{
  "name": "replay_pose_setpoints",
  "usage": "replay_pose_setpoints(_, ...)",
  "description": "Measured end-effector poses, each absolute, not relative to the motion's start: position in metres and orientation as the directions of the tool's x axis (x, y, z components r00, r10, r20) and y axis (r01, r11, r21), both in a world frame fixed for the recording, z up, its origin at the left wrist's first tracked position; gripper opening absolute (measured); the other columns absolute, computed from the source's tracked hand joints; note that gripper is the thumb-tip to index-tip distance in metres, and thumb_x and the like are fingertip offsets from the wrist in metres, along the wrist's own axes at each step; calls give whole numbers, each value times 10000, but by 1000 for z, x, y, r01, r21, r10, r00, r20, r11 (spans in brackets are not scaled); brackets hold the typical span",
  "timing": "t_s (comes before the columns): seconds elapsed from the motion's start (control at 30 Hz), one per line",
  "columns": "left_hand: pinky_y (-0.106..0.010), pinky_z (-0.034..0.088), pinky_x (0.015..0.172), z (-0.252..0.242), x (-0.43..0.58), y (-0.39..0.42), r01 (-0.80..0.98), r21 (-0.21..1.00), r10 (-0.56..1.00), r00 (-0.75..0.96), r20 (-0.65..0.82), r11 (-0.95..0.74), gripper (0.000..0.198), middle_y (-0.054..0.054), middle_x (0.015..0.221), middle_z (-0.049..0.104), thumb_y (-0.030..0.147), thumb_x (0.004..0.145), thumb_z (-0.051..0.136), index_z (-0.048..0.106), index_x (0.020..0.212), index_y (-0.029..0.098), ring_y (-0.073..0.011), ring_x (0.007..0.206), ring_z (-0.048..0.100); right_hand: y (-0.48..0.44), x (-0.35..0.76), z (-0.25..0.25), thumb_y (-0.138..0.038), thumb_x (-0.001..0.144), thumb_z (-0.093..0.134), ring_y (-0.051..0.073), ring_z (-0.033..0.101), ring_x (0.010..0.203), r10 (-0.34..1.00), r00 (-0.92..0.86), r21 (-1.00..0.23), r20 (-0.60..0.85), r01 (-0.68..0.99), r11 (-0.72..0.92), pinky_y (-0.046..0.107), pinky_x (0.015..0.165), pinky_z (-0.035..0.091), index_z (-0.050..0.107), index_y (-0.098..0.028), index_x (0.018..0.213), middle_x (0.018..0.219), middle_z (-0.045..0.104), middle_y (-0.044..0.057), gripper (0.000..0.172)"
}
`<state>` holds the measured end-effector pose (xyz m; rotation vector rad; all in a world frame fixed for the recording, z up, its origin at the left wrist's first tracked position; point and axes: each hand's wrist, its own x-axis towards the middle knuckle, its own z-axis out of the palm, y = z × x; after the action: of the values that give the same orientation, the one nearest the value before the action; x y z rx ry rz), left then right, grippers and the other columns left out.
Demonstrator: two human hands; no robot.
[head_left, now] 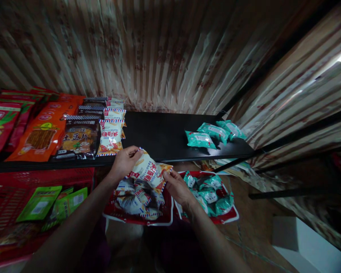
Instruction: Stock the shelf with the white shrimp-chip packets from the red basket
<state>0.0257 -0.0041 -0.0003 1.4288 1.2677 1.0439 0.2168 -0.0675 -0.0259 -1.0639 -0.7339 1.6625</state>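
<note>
Between my two hands is a white and orange snack bag (149,170) with red lettering, held tilted in front of the shelf's edge. My left hand (126,162) grips its upper left end, and my right hand (178,185) pinches its lower right end. Right below it stands a red basket (167,212) with several similar snack bags (139,203) inside. On the black shelf (156,136), a row of matching bags (110,136) stands to the left of my hands.
Left on the shelf are dark potato-chip bags (78,137), orange bags (44,132) and red bags (1,125). Several teal packets (200,139) lie at its right end. A second basket (235,216) holds more teal packets. A large red crate (5,185) contains green bags. A white box (285,233) sits lower right.
</note>
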Motion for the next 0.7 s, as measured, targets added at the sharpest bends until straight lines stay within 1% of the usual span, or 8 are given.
replay_pose_setpoints(0.07,-262,474,599,0,27,-5,105,994,991,130,-11,-3,389,-55,768,701,509,709,602,649,845,147,-177,696,634,-67,217,-26,-416,593,810,254,683,885,944,-88,-832,-318,-451,-322,414,823,514,683,-203,820,799,743,26,337)
replay_pose_setpoints(0.17,-270,484,609,2,29,-7,-1,999,990,135,-32,32,457,-53,772,701,545,690,627,651,902,140,-176,695,634,-66,216,-30,-407,596,812,240,692,838,939,-10,-806,-344,-510,-300,405,802,527,682,-205,816,795,744,21,325)
replay_pose_setpoints(0.27,-275,489,665,1,32,-5,-119,991,992,115,-45,59,426,-50,812,706,500,678,667,668,916,146,-172,739,632,-64,216,-35,-398,622,800,224,694,815,926,57,-790,-373,-544,-284,384,786,538,677,-208,785,804,744,17,279)
replay_pose_setpoints(0.33,-275,485,697,-1,34,-3,-184,980,994,96,-55,72,396,-48,834,709,455,669,689,679,921,150,-166,760,628,-63,215,-38,-387,646,788,215,693,829,916,90,-777,-392,-566,-276,370,789,540,675,-216,800,832,744,11,256)
replay_pose_setpoints(0.47,-279,475,695,-4,38,2,-192,978,997,29,-73,77,371,-50,820,705,423,667,681,693,901,136,-159,738,611,-61,212,-38,-366,627,807,186,694,811,895,112,-741,-432,-610,-281,331,792,541,673,-228,797,831,745,-12,256)
replay_pose_setpoints(0.6,-263,454,651,-3,38,4,-164,983,994,-64,-92,80,313,-28,739,684,396,669,669,702,824,127,-141,672,578,-63,206,-33,-416,667,767,201,695,816,903,53,-743,-427,-590,-317,346,779,541,683,-216,845,852,748,12,280)
replay_pose_setpoints(0.7,-242,432,615,0,38,5,-155,985,988,-125,-91,71,301,-13,697,671,400,670,662,701,788,126,-130,640,562,-65,202,-30,-430,645,778,216,695,811,909,21,-751,-416,-572,-330,359,758,543,688,-210,836,845,747,26,305)
